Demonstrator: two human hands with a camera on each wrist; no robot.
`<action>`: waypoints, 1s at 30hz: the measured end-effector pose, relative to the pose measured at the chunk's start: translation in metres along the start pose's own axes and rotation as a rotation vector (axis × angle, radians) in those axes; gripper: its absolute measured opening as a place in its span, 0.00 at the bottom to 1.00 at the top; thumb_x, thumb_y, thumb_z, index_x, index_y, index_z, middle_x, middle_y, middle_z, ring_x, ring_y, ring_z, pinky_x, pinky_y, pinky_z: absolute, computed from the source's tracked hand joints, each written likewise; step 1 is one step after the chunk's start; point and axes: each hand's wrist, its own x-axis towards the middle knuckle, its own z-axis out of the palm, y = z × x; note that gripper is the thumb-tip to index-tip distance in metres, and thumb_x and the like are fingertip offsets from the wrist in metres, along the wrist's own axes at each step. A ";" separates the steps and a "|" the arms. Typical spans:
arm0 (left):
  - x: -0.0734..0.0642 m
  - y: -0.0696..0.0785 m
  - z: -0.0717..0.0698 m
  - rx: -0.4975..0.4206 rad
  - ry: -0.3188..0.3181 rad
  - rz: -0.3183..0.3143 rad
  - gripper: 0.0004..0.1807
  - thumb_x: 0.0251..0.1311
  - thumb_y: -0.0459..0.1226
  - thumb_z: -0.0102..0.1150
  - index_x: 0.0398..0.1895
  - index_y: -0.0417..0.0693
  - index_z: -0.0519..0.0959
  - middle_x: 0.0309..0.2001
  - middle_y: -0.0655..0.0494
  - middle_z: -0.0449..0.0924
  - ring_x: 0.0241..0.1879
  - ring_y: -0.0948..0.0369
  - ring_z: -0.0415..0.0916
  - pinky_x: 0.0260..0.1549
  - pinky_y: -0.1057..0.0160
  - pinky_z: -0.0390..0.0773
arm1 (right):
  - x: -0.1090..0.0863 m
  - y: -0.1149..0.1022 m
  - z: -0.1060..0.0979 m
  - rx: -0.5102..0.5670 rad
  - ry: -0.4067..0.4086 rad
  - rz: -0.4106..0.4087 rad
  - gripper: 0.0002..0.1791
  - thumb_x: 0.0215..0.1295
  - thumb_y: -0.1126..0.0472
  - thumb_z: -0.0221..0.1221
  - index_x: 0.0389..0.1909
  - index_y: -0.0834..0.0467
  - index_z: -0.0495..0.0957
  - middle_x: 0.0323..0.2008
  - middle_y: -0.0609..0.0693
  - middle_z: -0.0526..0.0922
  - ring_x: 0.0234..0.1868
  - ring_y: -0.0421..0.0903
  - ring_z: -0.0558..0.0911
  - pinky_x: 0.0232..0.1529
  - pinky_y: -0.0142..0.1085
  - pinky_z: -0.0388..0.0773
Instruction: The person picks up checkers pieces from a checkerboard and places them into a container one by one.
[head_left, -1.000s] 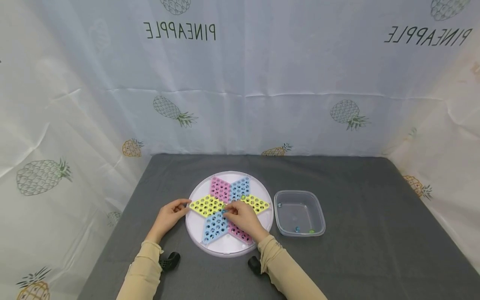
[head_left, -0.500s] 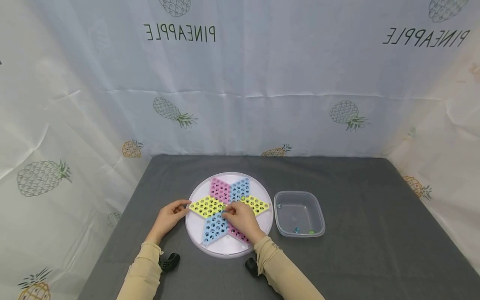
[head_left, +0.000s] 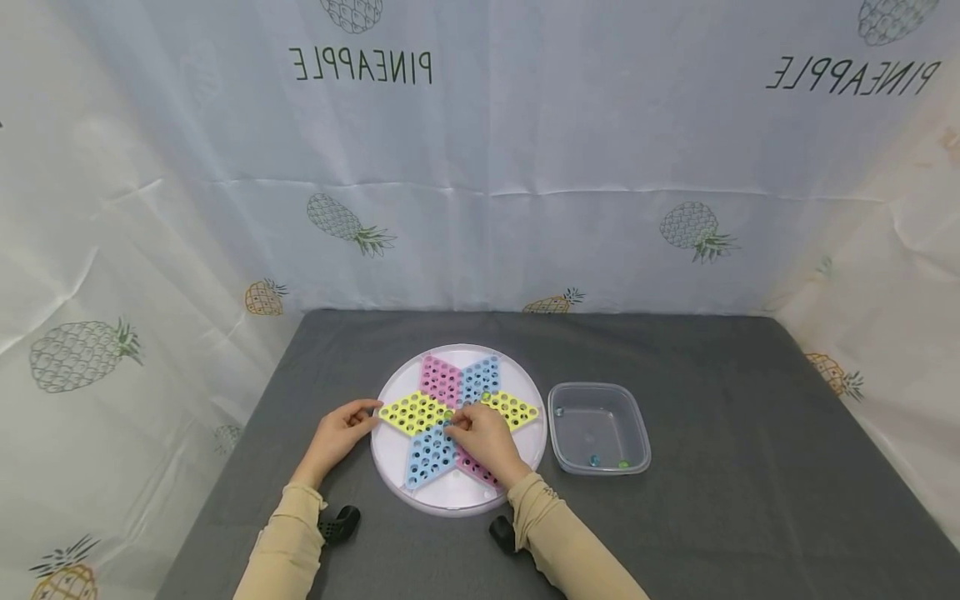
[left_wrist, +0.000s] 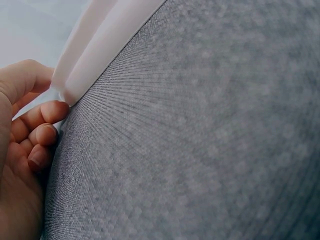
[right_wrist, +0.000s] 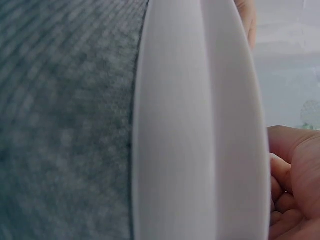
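So my left hand [head_left: 343,429] pinches the left edge of the round Chinese checkers board [head_left: 392,450], which sits flat on the grey surface [head_left: 720,433]. My right hand [head_left: 486,435] is over the middle of it, fingers curled, but honestly can't tell if anything's between the tips. 1 green marble [head_left: 448,414] is right by those fingertips, and another green marble [head_left: 486,397] sits a bit farther back on the board. Clear plastic container [head_left: 600,423] just to the right, 3 marbles [head_left: 594,460] in it.
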 end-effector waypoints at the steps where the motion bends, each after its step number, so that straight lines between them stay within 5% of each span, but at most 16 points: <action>1: 0.000 0.000 0.000 0.000 0.001 0.000 0.14 0.52 0.47 0.57 0.43 0.60 0.76 0.29 0.55 0.71 0.26 0.62 0.65 0.25 0.68 0.65 | 0.000 0.000 0.000 0.004 -0.002 0.005 0.09 0.50 0.51 0.61 0.28 0.52 0.79 0.21 0.41 0.73 0.22 0.34 0.68 0.25 0.25 0.65; 15: -0.003 0.001 -0.002 -0.004 -0.002 0.006 0.14 0.51 0.47 0.57 0.43 0.60 0.76 0.29 0.55 0.72 0.25 0.62 0.65 0.24 0.70 0.65 | -0.004 -0.003 -0.007 0.119 -0.063 0.054 0.09 0.50 0.50 0.60 0.29 0.50 0.79 0.23 0.41 0.74 0.24 0.35 0.70 0.26 0.26 0.67; 30: -0.001 0.000 -0.001 0.003 -0.005 -0.001 0.15 0.52 0.47 0.56 0.44 0.59 0.76 0.29 0.55 0.71 0.26 0.62 0.65 0.25 0.68 0.65 | -0.011 -0.009 -0.020 0.213 -0.029 0.039 0.10 0.51 0.49 0.60 0.30 0.49 0.78 0.24 0.42 0.76 0.25 0.35 0.71 0.26 0.26 0.69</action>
